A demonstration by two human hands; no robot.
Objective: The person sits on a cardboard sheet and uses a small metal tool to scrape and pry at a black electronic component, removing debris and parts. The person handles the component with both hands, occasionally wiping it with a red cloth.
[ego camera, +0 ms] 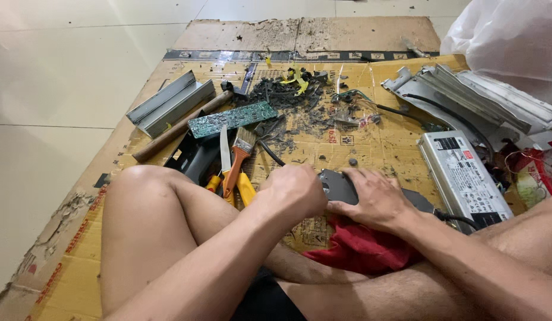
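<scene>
So here's where we're at, going left to right. Far left on the cardboard [74, 261] we've got 2 grey metal channel pieces [169, 104] set aside, with a wooden-handled hammer [181, 128] lying just beside them. Next to that is the green circuit board [233, 119], already pulled out and lying bare, and near it a paintbrush [240, 151] and some yellow-handled tools [243, 187]. Past those, further back, there's a big pile of dark broken bits and wire scraps [293, 98], so we'd say a good chunk of the teardown is done.

In the middle, near us, our left hand [296, 190] is curled into a fist right against the dark grey casing [338, 187]; can't tell if it's gripping a tool. Our right hand [374, 199] lies flat with fingers spread, pressing down on that casing, which sits over a red cloth [359, 246].

On the right, a silver power supply box [463, 178] looks intact, so that one seems still to go. Far right are stripped metal housings [478, 101] and a white plastic bag [513, 41].
</scene>
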